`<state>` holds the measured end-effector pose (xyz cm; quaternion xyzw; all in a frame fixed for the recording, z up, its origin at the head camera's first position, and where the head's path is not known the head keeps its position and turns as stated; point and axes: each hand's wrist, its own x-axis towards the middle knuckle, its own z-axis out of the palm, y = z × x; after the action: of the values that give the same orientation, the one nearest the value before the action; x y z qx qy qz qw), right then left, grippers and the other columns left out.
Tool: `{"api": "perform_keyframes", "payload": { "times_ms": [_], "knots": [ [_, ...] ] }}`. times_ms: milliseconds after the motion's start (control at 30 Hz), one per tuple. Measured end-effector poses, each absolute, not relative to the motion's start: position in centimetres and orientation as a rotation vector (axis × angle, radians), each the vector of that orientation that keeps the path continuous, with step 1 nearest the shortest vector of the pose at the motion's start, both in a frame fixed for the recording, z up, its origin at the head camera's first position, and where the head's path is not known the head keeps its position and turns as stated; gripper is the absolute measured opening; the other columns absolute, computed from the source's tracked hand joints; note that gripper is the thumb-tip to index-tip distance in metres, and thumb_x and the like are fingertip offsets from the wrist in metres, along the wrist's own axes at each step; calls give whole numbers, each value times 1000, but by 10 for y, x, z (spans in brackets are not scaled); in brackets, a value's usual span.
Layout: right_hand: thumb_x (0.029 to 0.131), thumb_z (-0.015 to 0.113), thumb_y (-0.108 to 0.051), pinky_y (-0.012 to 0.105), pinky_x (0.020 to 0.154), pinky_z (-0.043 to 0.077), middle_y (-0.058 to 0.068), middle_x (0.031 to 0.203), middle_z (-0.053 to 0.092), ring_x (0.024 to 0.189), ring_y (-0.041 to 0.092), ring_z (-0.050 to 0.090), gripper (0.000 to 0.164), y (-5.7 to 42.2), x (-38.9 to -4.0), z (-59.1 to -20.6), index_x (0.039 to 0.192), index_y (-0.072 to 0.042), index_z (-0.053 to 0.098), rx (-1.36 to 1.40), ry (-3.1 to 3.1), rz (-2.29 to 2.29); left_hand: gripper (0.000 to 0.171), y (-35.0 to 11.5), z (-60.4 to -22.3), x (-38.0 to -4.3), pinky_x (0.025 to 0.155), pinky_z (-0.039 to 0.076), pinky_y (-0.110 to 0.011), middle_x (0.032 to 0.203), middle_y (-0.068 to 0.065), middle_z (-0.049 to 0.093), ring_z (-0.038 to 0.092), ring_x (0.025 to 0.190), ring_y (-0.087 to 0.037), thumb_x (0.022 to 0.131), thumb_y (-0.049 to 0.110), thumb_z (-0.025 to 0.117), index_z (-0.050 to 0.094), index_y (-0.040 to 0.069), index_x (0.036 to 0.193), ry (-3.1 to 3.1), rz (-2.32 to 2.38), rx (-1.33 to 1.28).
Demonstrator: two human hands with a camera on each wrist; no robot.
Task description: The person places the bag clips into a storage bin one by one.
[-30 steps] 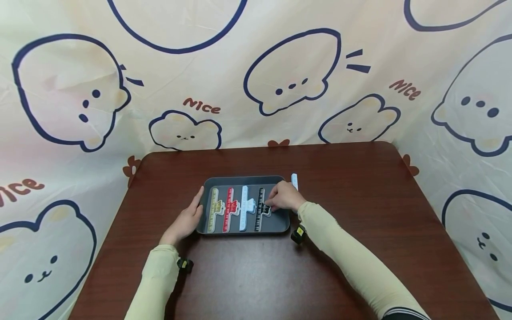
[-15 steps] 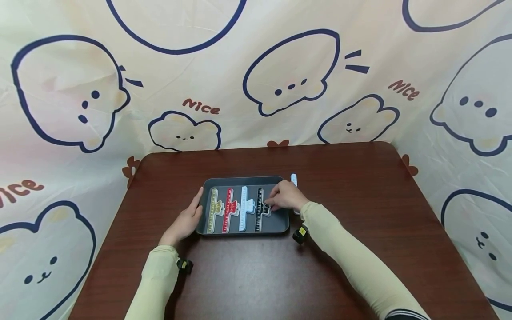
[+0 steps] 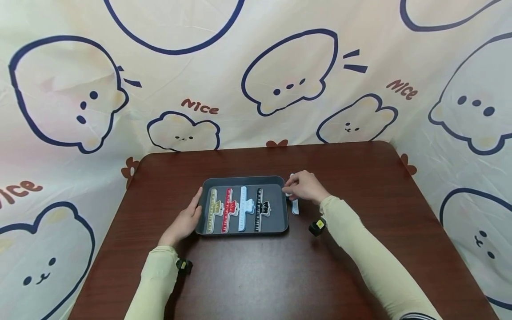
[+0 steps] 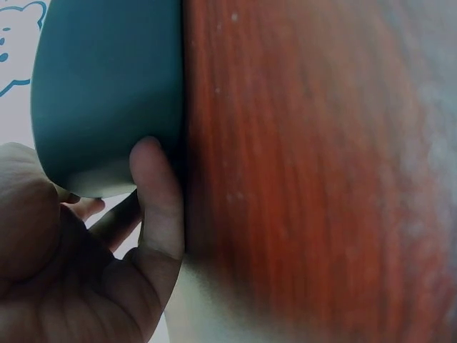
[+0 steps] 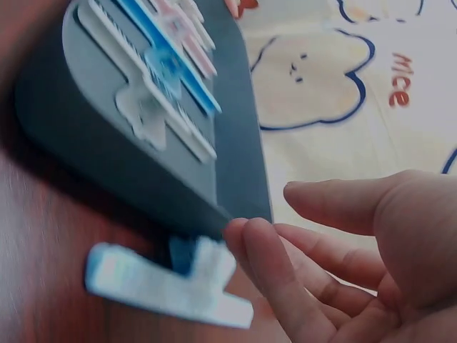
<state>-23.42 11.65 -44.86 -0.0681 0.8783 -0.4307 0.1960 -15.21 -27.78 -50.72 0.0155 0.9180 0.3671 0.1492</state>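
Observation:
On the dark grey tray (image 3: 276, 222) four-sided with rounded corners, several ruler-edged clips lie in a row: a gold clip (image 3: 212, 211), a red clip (image 3: 228, 210), a light blue clip (image 3: 243, 209) and a black clip (image 3: 259, 210). My left hand (image 3: 185, 223) rests against the tray's left side; one finger (image 4: 158, 196) touches its outer wall. Over the tray's right edge is my right hand (image 3: 306, 186), thumb and fingers apart, nothing between them. Below its fingertips a pale blue-white clip (image 5: 168, 284) lies on the table beside the tray, partly hidden by that hand in the head view.
The brown wooden table (image 3: 248, 280) extends around the tray. Cloth printed with cartoon faces (image 3: 200, 80) hangs behind it and along both sides. A small black wrist camera (image 3: 318, 226) sits on the right sleeve.
My right hand has released the black clip, which stays in the tray, and moved right and slightly away to the pale clip beside the tray. The left hand stays at the tray's side.

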Motion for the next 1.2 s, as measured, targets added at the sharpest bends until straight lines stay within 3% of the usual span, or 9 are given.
{"api": "perform_keyframes", "payload": {
  "times_ms": [167,400,933,1067,1200],
  "knots": [
    [98,73,-16,44,82,63,21,105,75,85,30,77,23,140,-242,-452,114,0,75,-130,2502,-1185,63,-278,-507,-153,120,30,-64,171,-24,16,33,150,-48,115,27,28,-5,29,168,2647,1045,34],
    [97,74,-20,35,77,63,15,101,74,77,19,74,24,161,-250,-472,114,-3,74,-41,2533,-1111,63,-278,-508,-155,120,30,-64,171,-23,15,33,150,-47,115,27,28,-5,30,168,2650,1049,33],
    [97,73,-19,34,72,59,13,99,73,79,21,70,27,160,-250,-488,118,-2,72,-36,2554,-1080,63,-279,-507,-153,121,29,-64,172,-21,13,30,152,-46,115,29,28,-6,33,168,2632,1067,24],
    [97,74,-22,40,85,57,14,111,70,94,26,65,36,153,-253,-488,128,-6,68,-131,2640,-1024,63,-279,-508,-154,120,30,-64,171,-23,14,31,151,-47,115,28,29,-6,31,168,2636,1061,40],
    [94,78,-22,53,106,49,17,138,61,124,35,57,57,145,-256,-490,146,-10,58,-356,2696,-923,63,-279,-509,-153,120,30,-64,171,-23,14,32,150,-48,115,27,29,-5,29,168,2639,1062,48]
  ]
}}
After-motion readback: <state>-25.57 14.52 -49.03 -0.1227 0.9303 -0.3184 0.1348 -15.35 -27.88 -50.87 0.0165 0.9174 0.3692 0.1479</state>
